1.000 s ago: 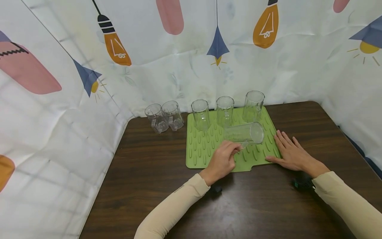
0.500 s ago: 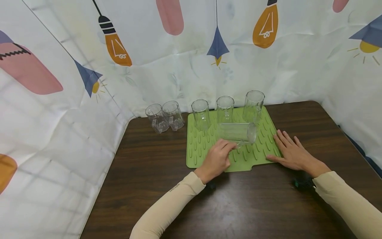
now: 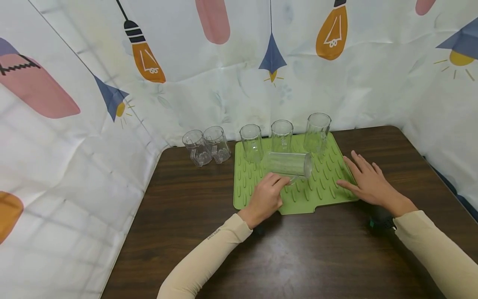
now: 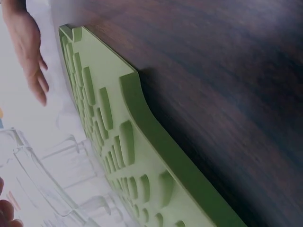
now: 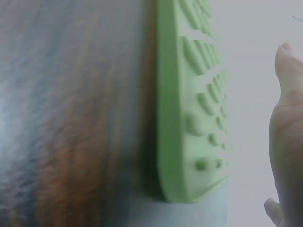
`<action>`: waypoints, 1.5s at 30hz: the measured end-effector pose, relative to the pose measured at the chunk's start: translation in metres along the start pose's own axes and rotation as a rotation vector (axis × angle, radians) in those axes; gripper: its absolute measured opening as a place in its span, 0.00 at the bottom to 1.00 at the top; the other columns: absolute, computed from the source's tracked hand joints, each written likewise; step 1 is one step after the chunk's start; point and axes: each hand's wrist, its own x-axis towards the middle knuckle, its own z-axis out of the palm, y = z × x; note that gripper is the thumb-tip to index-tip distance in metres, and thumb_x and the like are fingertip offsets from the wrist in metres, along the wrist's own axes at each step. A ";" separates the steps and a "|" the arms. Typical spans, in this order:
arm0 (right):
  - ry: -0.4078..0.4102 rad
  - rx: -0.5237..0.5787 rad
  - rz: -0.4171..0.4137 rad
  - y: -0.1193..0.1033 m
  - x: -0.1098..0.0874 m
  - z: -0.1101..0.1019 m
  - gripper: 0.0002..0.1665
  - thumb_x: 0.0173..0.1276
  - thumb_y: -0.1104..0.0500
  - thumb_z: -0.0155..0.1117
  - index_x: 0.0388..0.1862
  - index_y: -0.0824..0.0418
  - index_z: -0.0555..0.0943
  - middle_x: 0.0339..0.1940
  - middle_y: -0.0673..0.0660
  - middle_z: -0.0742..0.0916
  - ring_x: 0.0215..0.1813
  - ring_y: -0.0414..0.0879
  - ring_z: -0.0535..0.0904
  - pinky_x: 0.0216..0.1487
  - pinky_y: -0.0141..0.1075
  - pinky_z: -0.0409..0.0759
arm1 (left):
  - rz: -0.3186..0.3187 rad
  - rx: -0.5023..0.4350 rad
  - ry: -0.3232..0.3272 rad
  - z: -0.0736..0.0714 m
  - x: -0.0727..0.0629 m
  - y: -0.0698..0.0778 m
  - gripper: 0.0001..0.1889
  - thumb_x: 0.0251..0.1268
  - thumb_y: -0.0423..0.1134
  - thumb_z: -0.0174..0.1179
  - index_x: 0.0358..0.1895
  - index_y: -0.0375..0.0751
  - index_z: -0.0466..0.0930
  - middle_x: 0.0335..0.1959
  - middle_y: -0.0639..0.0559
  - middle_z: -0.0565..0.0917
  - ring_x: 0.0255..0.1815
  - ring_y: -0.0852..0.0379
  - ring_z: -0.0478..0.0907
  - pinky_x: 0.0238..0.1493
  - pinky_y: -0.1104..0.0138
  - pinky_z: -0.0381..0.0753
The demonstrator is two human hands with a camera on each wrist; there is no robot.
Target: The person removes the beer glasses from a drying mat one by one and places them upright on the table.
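Note:
In the head view my left hand (image 3: 264, 196) grips the handle of a clear glass mug (image 3: 289, 164), which lies tipped on its side above the green drying mat (image 3: 298, 209). The mug's base points right. Part of the same mug (image 4: 45, 182) shows at the lower left of the left wrist view, beside my fingertips (image 4: 6, 209). My right hand (image 3: 369, 182) is spread with straight fingers over the mat's right edge. From the right wrist, that hand (image 5: 291, 123) appears above the mat (image 5: 171, 118), a gap between them.
Three glass mugs stand along the mat's back: a left one (image 3: 251, 143), a middle one (image 3: 281, 135) and a right one (image 3: 317, 132). Two more mugs, one (image 3: 196, 148) and another (image 3: 217, 144), stand on the dark wooden table (image 3: 179, 199) left of the mat. A printed curtain (image 3: 239, 95) hangs behind.
My left hand has carried the tipped mug leftward over the mat. The right hand has lifted from the mat's right edge, where it rested before.

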 end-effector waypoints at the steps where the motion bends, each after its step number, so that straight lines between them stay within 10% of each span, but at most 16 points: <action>1: 0.023 0.003 -0.008 -0.001 0.000 -0.001 0.53 0.77 0.37 0.58 0.85 0.64 0.50 0.86 0.73 0.51 0.82 0.76 0.53 0.72 0.79 0.50 | -0.001 0.002 -0.001 -0.001 0.000 0.000 0.28 0.44 0.16 0.57 0.50 0.44 0.87 0.41 0.56 0.88 0.44 0.58 0.83 0.46 0.70 0.84; 25: 0.201 0.417 -0.083 -0.055 0.023 -0.008 0.37 0.84 0.49 0.51 0.84 0.59 0.55 0.78 0.71 0.65 0.70 0.69 0.70 0.58 0.68 0.76 | 0.008 0.087 0.004 -0.013 -0.002 -0.007 0.30 0.42 0.16 0.55 0.50 0.44 0.87 0.40 0.55 0.89 0.42 0.58 0.83 0.43 0.70 0.84; 38: 0.096 0.625 -0.117 -0.086 0.041 -0.004 0.34 0.87 0.49 0.42 0.84 0.59 0.53 0.81 0.71 0.62 0.75 0.71 0.68 0.66 0.69 0.72 | 0.056 0.152 0.034 -0.021 -0.005 -0.009 0.28 0.45 0.17 0.55 0.50 0.43 0.87 0.39 0.56 0.89 0.40 0.58 0.82 0.42 0.70 0.83; 45: 0.122 0.686 -0.156 -0.098 0.051 0.004 0.31 0.87 0.53 0.42 0.83 0.61 0.56 0.80 0.69 0.65 0.70 0.67 0.75 0.60 0.38 0.83 | 0.065 0.166 0.033 -0.025 -0.007 -0.007 0.26 0.51 0.17 0.54 0.51 0.42 0.86 0.39 0.55 0.88 0.40 0.58 0.82 0.43 0.69 0.83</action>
